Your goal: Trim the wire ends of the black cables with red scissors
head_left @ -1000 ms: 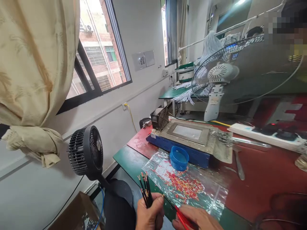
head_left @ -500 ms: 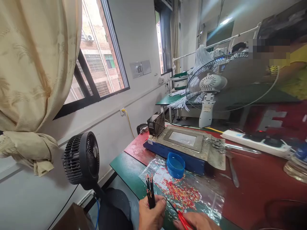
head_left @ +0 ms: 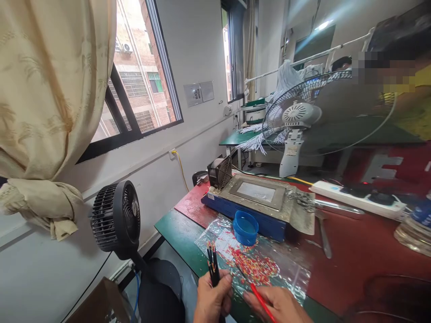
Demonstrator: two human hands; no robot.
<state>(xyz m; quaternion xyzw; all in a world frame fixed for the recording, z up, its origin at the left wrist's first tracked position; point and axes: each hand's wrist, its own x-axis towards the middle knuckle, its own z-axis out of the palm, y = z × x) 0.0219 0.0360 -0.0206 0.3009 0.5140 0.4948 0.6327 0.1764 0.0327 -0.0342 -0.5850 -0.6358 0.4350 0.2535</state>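
Upright in my left hand is a bundle of black cables, gripped near their upper ends. Short copper-coloured and reddish wire ends stick out at the top. To its right, my right hand is closed on a slim red-handled tool with a thin dark tip pointing up and left. The tip lies over a scatter of small red and yellow bits, apart from the cables. Those bits lie on a clear plastic sheet. Whether the tool has one tip or two, I cannot tell.
Behind the sheet stand a blue round container and a blue-sided heating unit with a small fan. A metal spatula and power strip lie right. A black fan stands left; a person is across.
The view has shifted slightly. My right hand has turned the red-handled tool, showing more of its handle. Both hands keep their hold, and the cables stay upright.
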